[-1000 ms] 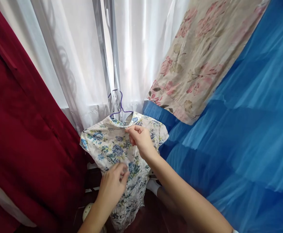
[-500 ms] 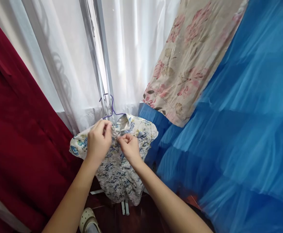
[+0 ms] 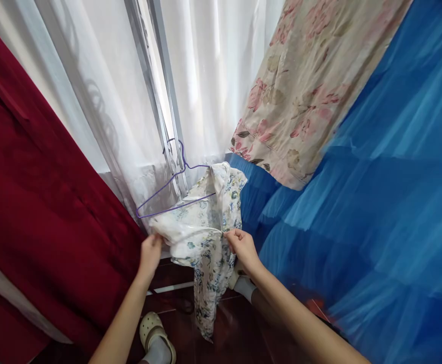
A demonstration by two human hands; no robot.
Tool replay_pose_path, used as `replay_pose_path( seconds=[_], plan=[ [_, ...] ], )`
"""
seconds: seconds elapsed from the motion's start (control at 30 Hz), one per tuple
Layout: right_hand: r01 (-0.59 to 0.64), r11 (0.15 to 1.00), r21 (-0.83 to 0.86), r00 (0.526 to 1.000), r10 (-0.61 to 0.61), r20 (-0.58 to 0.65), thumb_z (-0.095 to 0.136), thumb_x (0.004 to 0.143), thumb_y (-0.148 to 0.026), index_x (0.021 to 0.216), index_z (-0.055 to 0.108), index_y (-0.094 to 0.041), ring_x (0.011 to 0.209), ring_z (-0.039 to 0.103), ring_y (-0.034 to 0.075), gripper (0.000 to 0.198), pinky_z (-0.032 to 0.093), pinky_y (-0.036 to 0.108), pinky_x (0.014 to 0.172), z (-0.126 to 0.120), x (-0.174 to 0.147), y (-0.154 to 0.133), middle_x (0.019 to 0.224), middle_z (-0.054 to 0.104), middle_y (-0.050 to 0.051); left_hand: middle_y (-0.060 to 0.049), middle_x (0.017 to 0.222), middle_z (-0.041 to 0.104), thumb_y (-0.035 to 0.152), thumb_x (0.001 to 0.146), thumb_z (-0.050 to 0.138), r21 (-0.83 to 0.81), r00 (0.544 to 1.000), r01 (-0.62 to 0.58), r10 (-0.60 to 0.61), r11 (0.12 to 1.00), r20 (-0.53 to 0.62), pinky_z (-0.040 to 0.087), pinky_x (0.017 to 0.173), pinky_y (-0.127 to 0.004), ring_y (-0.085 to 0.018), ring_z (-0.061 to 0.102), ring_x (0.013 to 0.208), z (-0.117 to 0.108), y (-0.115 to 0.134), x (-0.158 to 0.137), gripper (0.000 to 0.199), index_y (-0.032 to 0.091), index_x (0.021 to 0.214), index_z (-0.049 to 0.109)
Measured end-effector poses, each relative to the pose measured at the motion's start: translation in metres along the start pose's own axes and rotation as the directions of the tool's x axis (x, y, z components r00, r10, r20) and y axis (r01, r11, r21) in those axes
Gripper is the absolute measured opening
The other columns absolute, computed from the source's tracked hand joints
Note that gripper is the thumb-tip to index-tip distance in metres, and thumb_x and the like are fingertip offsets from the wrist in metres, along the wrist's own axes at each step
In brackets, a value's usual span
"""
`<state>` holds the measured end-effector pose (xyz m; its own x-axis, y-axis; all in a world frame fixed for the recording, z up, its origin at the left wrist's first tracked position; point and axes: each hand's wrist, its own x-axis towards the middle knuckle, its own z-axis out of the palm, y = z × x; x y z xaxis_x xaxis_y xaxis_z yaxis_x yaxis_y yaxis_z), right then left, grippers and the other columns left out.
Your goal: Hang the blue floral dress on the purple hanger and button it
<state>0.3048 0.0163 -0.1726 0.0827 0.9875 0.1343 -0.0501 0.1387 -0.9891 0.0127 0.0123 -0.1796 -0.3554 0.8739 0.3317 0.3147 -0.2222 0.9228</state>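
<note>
A small white dress with blue flowers hangs half off a purple wire hanger, whose left arm is bare. The hanger's hook sits on a grey metal pole. My left hand grips the dress's pulled-down left edge. My right hand pinches the fabric at its front middle. The dress's right shoulder still rests on the hanger, and the skirt droops toward the floor.
A dark red garment hangs at the left, white sheer curtains behind, a cream cloth with pink flowers at upper right, blue tulle at right. My feet in pale clogs stand on dark wood floor.
Both hands moved down from the collar and pulled the dress's left side off the hanger. The hanger's left arm is now bare and the dress sags lower.
</note>
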Motion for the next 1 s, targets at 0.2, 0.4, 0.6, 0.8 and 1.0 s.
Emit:
replay_pose_path(
  seconds=[0.2, 0.4, 0.6, 0.8, 1.0],
  plan=[
    [-0.108, 0.975, -0.195, 0.994, 0.113, 0.014, 0.056, 0.079, -0.046, 0.056, 0.042, -0.023, 0.040, 0.032, 0.009, 0.035, 0.025, 0.024, 0.045, -0.039, 0.003, 0.049, 0.042, 0.041, -0.006, -0.009, 0.087, 0.073, 0.041, 0.085, 0.063, -0.108, 0.923, 0.030, 0.014, 0.994, 0.386, 0.054, 0.089, -0.039, -0.025, 0.068, 0.090, 0.046, 0.002, -0.056, 0.028, 0.013, 0.086, 0.069],
    [-0.081, 0.861, -0.501, 0.905, 0.274, 0.325, 0.061, 0.073, -0.028, 0.056, 0.050, -0.020, 0.044, 0.047, 0.011, 0.022, 0.034, 0.023, 0.050, -0.035, -0.002, 0.055, 0.045, 0.056, -0.002, -0.009, 0.099, 0.069, 0.042, 0.094, 0.061, -0.391, 0.913, 0.084, 0.086, 0.916, 0.398, 0.056, 0.085, -0.032, -0.021, 0.066, 0.092, 0.050, 0.080, -0.068, 0.029, 0.015, 0.098, 0.070],
    [0.089, 0.721, -0.687, 0.937, 0.173, 0.303, 0.066, 0.073, -0.020, 0.076, 0.068, -0.016, 0.071, 0.059, 0.018, 0.005, 0.038, 0.028, 0.067, -0.032, 0.002, 0.011, 0.069, 0.067, 0.003, -0.006, 0.100, 0.062, 0.031, 0.098, 0.057, -0.340, 0.875, -0.178, 0.306, 0.923, 0.374, 0.050, 0.082, -0.026, -0.017, 0.062, 0.094, 0.058, 0.124, -0.081, 0.017, 0.019, 0.098, 0.070],
    [-0.035, 0.958, -0.284, 0.873, 0.167, 0.458, 0.045, 0.095, -0.061, 0.082, 0.065, -0.016, 0.086, 0.062, 0.020, 0.051, 0.045, 0.032, 0.084, -0.005, -0.005, -0.023, 0.081, 0.067, 0.004, -0.006, 0.105, 0.062, 0.025, 0.100, 0.053, -0.181, 0.801, -0.336, 0.382, 0.924, 0.461, 0.045, 0.094, -0.029, -0.017, 0.060, 0.103, 0.069, 0.118, -0.100, 0.016, 0.019, 0.096, 0.067],
    [-0.723, 0.677, 0.139, 0.564, 0.461, 0.685, 0.054, 0.080, -0.080, 0.060, 0.055, -0.019, 0.058, 0.057, 0.014, 0.064, 0.047, 0.026, 0.062, 0.023, -0.028, -0.018, 0.055, 0.053, -0.002, -0.005, 0.115, 0.063, 0.024, 0.099, 0.054, -0.100, 0.701, -0.361, 0.340, 0.927, 0.627, 0.042, 0.103, -0.032, -0.019, 0.057, 0.113, 0.056, 0.116, -0.117, 0.021, 0.026, 0.116, 0.066]
  ],
)
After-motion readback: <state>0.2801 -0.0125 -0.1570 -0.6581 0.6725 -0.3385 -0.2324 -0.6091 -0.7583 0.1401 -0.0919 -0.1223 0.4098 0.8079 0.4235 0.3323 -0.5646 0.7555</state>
